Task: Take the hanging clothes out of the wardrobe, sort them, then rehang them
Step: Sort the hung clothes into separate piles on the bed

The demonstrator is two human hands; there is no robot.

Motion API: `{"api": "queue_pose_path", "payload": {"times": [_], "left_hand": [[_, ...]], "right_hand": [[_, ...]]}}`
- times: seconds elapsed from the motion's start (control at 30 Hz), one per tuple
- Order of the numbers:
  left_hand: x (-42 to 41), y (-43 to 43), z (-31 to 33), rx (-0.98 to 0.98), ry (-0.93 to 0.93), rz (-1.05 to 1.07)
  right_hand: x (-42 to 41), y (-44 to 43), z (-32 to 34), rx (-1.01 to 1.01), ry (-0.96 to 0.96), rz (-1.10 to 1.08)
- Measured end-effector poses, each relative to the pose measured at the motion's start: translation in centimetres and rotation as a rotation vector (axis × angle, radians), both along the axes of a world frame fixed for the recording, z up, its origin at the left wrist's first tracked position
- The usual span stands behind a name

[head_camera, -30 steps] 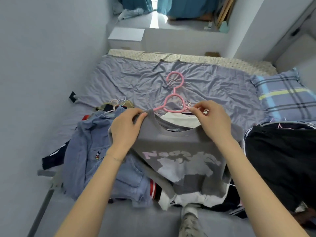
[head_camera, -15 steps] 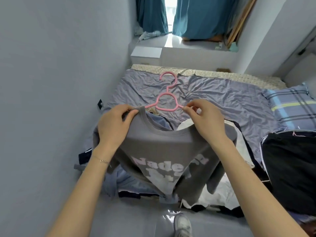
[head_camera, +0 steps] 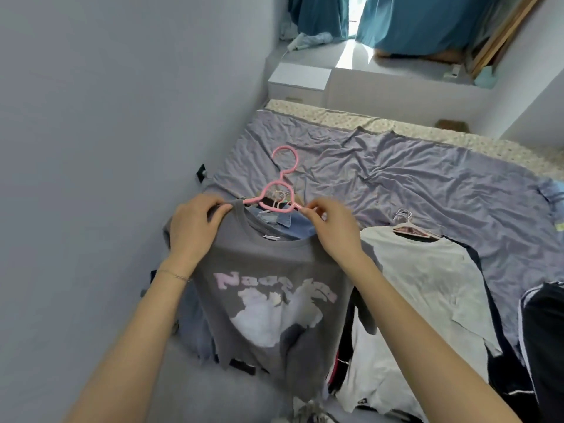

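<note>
Left hand is gripping the grey T-shirt at its left shoulder. Right hand is pinching the right shoulder at the pink hanger arm. Shirt is hanging over the bed near-left corner, above a denim garment. White T-shirt is lying just beside it.

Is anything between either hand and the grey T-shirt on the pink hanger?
Nothing visible. The left hand grips the grey T-shirt at one shoulder; the right hand pinches the pink hanger arm at the other.
</note>
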State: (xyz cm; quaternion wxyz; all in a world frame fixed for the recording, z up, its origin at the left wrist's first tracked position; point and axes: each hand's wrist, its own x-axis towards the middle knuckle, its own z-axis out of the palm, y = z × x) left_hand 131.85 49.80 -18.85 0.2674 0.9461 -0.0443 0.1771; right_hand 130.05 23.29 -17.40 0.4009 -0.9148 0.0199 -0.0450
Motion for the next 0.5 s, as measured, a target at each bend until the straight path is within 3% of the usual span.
{"api": "queue_pose_path", "payload": {"times": [0.27, 0.5], "left_hand": [[8.2, 1.5, -6.9, -0.01, 0.193, 0.041], [17.1, 1.4, -18.2, -0.011, 0.395, -0.025]], "right_hand": [[9.1, 2.2, -7.0, -0.026, 0.116, 0.044], [17.2, 3.4, -17.1, -0.107, 0.258, -0.048]]}}
